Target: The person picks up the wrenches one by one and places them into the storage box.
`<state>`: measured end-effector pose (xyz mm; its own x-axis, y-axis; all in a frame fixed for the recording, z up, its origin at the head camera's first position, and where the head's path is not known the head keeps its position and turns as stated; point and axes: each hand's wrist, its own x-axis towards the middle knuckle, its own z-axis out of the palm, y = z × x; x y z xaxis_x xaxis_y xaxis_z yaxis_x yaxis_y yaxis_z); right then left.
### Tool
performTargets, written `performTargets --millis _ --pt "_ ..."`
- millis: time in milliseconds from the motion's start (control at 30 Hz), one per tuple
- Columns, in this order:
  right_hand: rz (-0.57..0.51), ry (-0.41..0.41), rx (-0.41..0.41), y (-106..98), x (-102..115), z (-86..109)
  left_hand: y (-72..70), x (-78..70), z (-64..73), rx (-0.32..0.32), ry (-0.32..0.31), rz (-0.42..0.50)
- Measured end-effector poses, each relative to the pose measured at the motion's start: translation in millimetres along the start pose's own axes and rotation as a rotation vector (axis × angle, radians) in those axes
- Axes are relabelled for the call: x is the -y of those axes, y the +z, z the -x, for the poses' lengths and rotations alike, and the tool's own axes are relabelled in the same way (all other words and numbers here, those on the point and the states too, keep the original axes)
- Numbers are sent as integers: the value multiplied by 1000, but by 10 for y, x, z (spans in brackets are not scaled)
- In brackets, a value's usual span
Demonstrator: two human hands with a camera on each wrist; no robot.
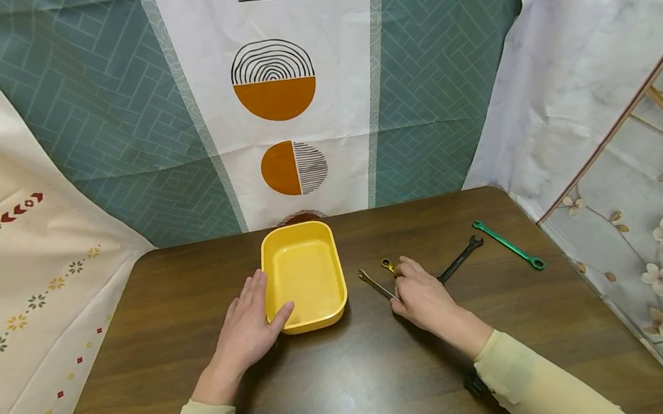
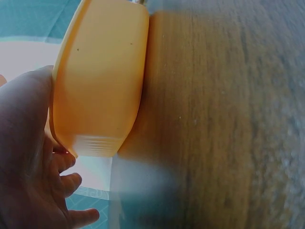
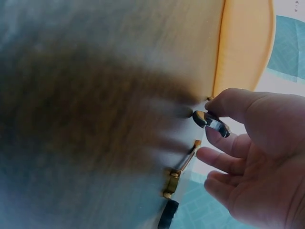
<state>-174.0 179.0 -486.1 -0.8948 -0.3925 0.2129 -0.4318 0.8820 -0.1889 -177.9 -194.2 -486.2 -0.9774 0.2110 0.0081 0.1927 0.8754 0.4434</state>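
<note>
A yellow rectangular tray (image 1: pixel 304 273) stands on the dark wood table. My left hand (image 1: pixel 247 325) lies against its near left corner, fingers extended along the side and thumb over the rim. The left wrist view shows the tray's outer wall (image 2: pixel 102 81) beside that hand (image 2: pixel 28 152). To the right of the tray, my right hand (image 1: pixel 427 298) pinches a silver wrench (image 1: pixel 378 286) between thumb and fingers. In the right wrist view the wrench's near end (image 3: pixel 212 124) shows at the fingertips. A gold wrench (image 1: pixel 388 265) lies close by, partly hidden by the right hand.
Beyond the right hand lies a black wrench (image 1: pixel 461 258), partly covered by it. Farther right, a green wrench (image 1: pixel 509 244) lies near the table's (image 1: pixel 194 273) right edge. Patterned cloths (image 1: pixel 433 77) hang behind the table and along both sides.
</note>
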Motion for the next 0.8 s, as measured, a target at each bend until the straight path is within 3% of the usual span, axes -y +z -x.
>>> performTargets --millis 133,467,800 --pt "-5 19 10 14 0 0 10 5 -4 -5 2 -4" --pt "18 -8 -58 21 19 -2 20 7 -10 -19 5 -14" --pt "46 21 -85 17 19 -7 21 3 -9 -22 4 -6"
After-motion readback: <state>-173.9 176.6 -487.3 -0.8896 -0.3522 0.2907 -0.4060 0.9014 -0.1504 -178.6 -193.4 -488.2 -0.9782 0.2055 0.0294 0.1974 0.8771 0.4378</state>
